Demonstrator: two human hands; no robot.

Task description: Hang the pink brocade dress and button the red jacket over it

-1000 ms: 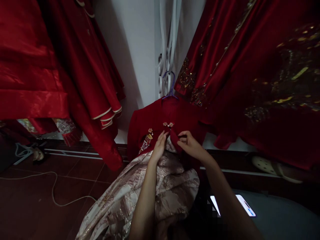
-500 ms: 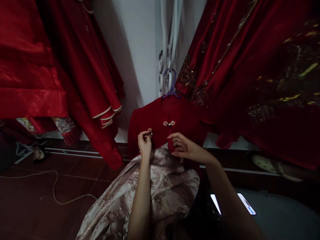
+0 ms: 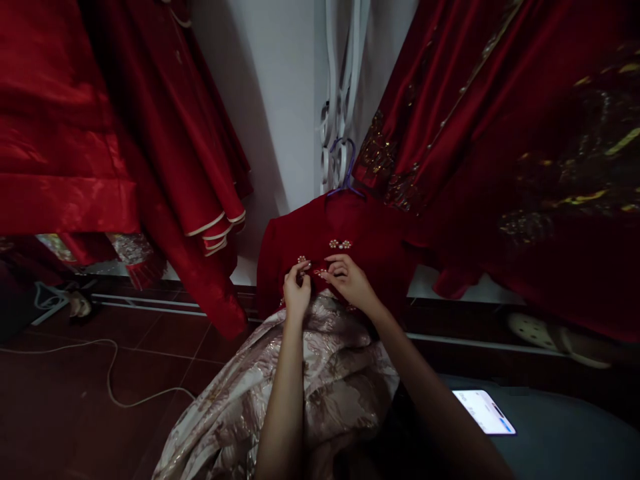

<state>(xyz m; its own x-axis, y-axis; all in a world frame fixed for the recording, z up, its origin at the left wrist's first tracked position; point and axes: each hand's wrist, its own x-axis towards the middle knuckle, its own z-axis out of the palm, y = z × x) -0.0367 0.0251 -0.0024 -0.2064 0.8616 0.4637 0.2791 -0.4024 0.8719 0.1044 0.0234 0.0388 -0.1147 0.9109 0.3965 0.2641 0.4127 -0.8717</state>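
A dark red jacket (image 3: 295,230) hangs on a purple hanger (image 3: 349,167), its upper front joined by a pearl flower clasp (image 3: 341,245). Lower on the front, my left hand (image 3: 299,290) pinches the jacket's left-side edge just below another pearl flower (image 3: 302,259). Close beside it, my right hand (image 3: 353,283) is closed with thumb and forefinger on the opposite edge, at a small pearl clasp piece (image 3: 320,273). The fingertips of the two hands are a short gap apart. Patterned pale, shiny fabric (image 3: 340,380) spreads below the jacket, under my forearms.
Red garments (image 3: 210,167) hang at the left, and sequined red garments (image 3: 450,133) at the right. A lit phone (image 3: 485,412) lies on a grey surface at lower right. A cable (image 3: 111,373) crosses the tiled floor. A pale clog (image 3: 535,331) sits beneath the right-hand garments.
My right hand has moved left and slightly up, bringing its jacket edge close to my left hand. My left hand has shifted slightly right. More of the phone screen shows.
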